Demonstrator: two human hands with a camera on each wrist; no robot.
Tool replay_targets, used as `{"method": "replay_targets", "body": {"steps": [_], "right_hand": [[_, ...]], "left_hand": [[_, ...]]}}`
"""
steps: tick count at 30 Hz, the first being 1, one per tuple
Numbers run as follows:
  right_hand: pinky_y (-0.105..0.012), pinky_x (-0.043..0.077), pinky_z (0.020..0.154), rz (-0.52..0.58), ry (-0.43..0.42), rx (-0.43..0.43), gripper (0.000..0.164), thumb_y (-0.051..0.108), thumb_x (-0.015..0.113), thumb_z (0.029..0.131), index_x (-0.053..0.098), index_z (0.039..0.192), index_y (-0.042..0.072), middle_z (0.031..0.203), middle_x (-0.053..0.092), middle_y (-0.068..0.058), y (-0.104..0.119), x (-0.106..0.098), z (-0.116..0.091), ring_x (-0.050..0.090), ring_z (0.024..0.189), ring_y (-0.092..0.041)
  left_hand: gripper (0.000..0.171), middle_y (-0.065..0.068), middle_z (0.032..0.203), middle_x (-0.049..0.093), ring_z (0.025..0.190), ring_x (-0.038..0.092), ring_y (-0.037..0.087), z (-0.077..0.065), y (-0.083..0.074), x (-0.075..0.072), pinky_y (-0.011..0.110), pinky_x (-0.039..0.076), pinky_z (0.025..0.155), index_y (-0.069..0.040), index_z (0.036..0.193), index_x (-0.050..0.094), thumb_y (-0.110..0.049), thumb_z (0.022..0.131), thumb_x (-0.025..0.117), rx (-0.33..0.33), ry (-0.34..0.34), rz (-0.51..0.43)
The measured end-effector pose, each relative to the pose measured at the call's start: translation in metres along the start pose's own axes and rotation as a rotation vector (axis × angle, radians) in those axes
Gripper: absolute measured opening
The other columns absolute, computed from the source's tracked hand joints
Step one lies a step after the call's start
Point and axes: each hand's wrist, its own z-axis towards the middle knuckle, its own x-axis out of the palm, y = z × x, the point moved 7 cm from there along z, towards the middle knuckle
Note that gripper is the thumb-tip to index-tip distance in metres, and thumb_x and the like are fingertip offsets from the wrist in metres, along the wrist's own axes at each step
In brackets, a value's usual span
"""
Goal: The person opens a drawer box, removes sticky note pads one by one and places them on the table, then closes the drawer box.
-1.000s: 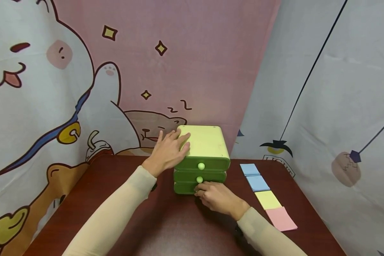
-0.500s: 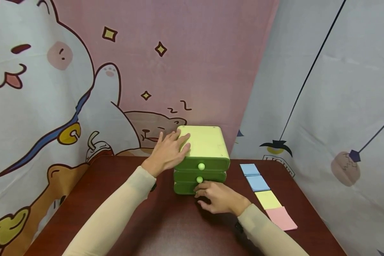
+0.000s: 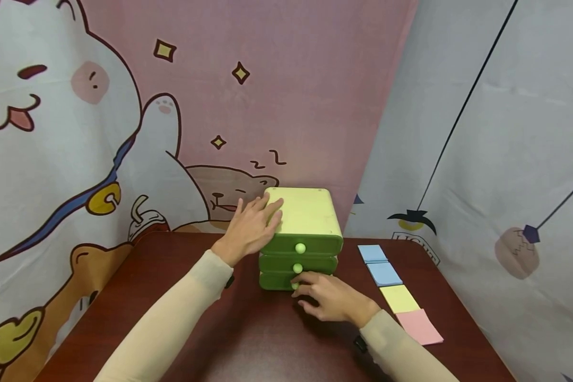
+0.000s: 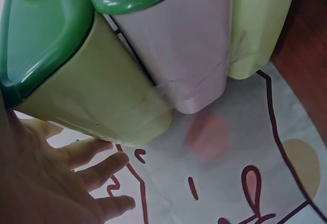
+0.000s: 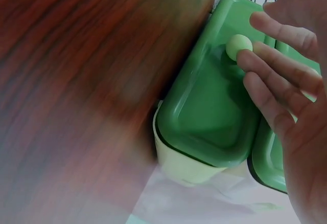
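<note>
A small three-tier drawer unit (image 3: 305, 209) with a pale yellow top and green fronts stands on the table. My left hand (image 3: 250, 225) rests on its top left edge, fingers spread; the left wrist view shows those fingers (image 4: 104, 170) beside the yellow-green side wall. At the lowest drawer (image 5: 209, 96), my right hand (image 3: 331, 297) has its fingertips beside the round light-green knob (image 5: 239, 46), with the thumb held apart from it. In the head view that hand covers part of this drawer front. All three drawers look pushed in.
Sticky-note pads lie in a row right of the drawer unit: two blue ones (image 3: 384, 274), a yellow one (image 3: 399, 298) and a pink one (image 3: 419, 327). A cartoon-printed cloth (image 3: 315, 95) hangs behind the dark red wooden table (image 3: 267, 345).
My right fingers have loosened from the lowest knob and the thumb has come away; the hand has shifted slightly right, so the knob now shows. My left hand stays in place.
</note>
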Motion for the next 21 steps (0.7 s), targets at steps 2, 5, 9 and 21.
{"method": "replay_targets", "body": {"steps": [2,5,9,21], "right_hand": [[-0.037,0.069,0.106,-0.005,-0.007,0.006,0.017,0.023,0.082,0.109,0.088,0.124,0.018,0.142,0.077,-0.005,-0.001,-0.002,-0.002,0.079,0.127,-0.018],[-0.038,0.07,0.105,-0.012,-0.02,0.007,0.017,0.023,0.082,0.109,0.088,0.125,0.018,0.143,0.077,-0.005,-0.001,-0.005,-0.006,0.078,0.127,-0.018],[-0.038,0.069,0.105,-0.02,-0.039,0.014,0.017,0.023,0.083,0.109,0.088,0.124,0.019,0.141,0.077,-0.005,-0.003,-0.008,-0.011,0.078,0.126,-0.018],[-0.036,0.07,0.097,-0.007,-0.126,0.029,0.018,0.018,0.086,0.106,0.089,0.123,0.016,0.131,0.078,-0.003,-0.014,-0.016,-0.034,0.079,0.117,-0.014]], "left_hand": [[0.071,0.014,0.194,0.031,0.176,0.039,0.044,-0.001,0.001,0.0,0.076,0.013,0.146,-0.03,0.183,0.043,-0.061,0.124,0.018,-0.003,0.0,-0.02],[0.073,0.013,0.194,0.031,0.177,0.039,0.044,-0.003,0.003,0.0,0.075,0.014,0.147,-0.029,0.183,0.043,-0.063,0.124,0.019,-0.008,-0.005,-0.049],[0.073,0.012,0.193,0.033,0.177,0.039,0.042,-0.007,0.004,-0.001,0.075,0.013,0.147,-0.027,0.182,0.046,-0.065,0.123,0.022,0.011,-0.024,-0.063],[0.068,0.014,0.19,0.041,0.174,0.045,0.04,-0.027,0.017,-0.002,0.079,0.022,0.143,-0.028,0.181,0.046,-0.062,0.124,0.035,0.065,-0.074,-0.058]]}}
